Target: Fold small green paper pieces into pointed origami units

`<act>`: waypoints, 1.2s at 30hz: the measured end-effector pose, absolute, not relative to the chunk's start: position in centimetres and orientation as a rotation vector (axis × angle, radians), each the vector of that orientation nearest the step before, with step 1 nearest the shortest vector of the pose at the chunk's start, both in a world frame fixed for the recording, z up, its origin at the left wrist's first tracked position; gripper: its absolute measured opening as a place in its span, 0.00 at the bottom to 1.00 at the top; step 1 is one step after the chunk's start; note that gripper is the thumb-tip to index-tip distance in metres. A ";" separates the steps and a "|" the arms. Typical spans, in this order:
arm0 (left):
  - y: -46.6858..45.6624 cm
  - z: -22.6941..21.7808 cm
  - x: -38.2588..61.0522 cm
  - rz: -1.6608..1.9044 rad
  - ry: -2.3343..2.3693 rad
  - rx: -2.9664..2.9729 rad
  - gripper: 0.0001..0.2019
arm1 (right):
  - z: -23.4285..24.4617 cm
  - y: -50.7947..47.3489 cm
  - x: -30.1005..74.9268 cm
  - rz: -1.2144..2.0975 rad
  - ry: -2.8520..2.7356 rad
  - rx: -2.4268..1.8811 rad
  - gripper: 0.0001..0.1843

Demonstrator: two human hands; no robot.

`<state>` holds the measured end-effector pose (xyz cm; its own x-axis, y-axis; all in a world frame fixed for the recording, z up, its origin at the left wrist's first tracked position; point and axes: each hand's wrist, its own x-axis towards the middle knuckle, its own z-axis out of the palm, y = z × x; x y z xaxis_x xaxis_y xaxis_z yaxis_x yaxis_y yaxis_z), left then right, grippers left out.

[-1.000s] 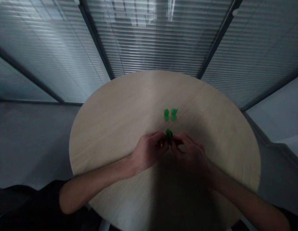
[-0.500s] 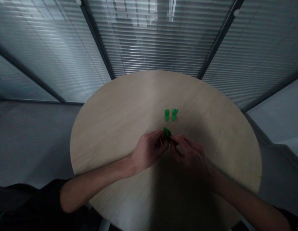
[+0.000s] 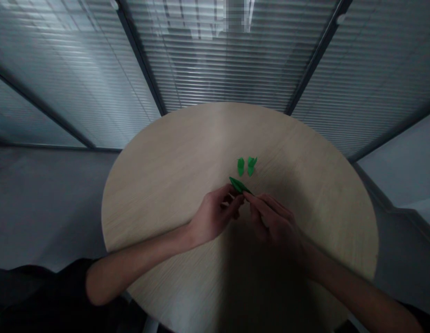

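- The folded green paper [image 3: 240,185] is slanting just above the table's middle, likely light and soft, best pinched along its folded edge.
- The left hand [image 3: 217,215] and right hand [image 3: 270,219] are pinching it narrowly between them.
- Two green paper folds [image 3: 245,166] are lying just beyond, on the round wooden table [image 3: 159,194].

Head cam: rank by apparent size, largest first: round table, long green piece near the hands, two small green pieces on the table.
1. Round table
2. Long green piece
3. Left small green piece and right small green piece: too alike to rank
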<state>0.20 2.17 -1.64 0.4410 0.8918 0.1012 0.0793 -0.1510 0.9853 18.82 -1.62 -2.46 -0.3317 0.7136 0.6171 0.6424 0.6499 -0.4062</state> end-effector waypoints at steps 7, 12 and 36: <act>2.5 -1.6 0.2 0.891 0.766 1.328 0.13 | -2.1 -1.8 19.2 0.201 -2.063 -1.003 0.23; 2.7 -1.0 0.2 0.820 0.724 1.284 0.15 | -1.6 -1.7 19.1 0.261 -1.971 -1.034 0.18; 2.9 -2.1 -0.7 0.762 0.753 1.782 0.06 | -2.4 -0.4 18.9 1.079 -1.391 -1.176 0.12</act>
<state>-0.67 2.93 -2.09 0.6051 0.7818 0.1505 0.1412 -0.2915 0.9461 18.86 -0.45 -2.41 -0.0513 0.9900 0.1311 0.1191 0.1364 -0.9835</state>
